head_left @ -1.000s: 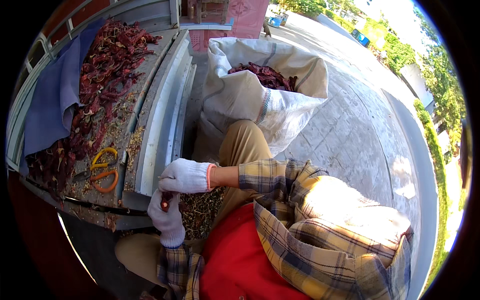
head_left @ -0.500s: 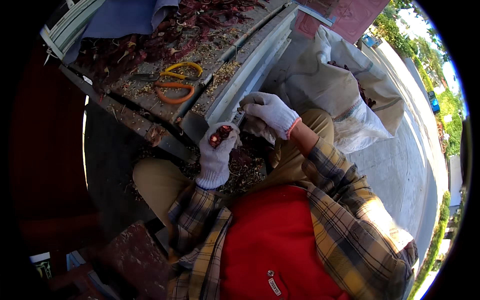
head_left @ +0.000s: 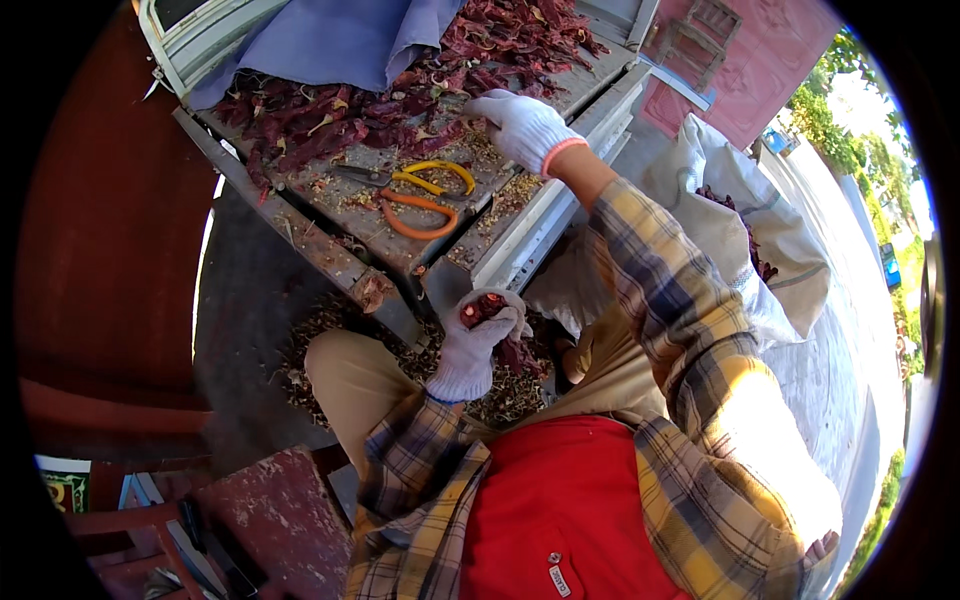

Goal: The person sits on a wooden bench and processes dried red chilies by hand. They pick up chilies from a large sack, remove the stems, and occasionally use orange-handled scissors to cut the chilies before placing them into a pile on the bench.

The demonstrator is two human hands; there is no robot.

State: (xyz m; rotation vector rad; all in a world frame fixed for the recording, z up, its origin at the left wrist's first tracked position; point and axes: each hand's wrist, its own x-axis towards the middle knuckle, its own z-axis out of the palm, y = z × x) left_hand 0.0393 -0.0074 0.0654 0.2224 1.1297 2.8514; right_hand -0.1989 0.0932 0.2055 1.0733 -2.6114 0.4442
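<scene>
Over the lap, left hand (head_left: pixel 470 350): gloved fingers closed around a bunch of dried red chillies (head_left: pixel 484 306), held just below the surface's edge.
Right hand (head_left: pixel 523 128): gloved, stretched out to the chilli pile (head_left: pixel 400 90), fingers curled at the pile's near edge; I cannot tell whether they grip one.
Surface (head_left: pixel 345 255): a weathered metal bench strewn with stems and seeds.
Scissors (head_left: pixel 415 195): yellow and orange handled, lying flat just beside the right hand.
Blue cloth (head_left: pixel 330 40): draped over the pile's far side.
White sack (head_left: pixel 760 240): open, chillies inside, at the person's right.
</scene>
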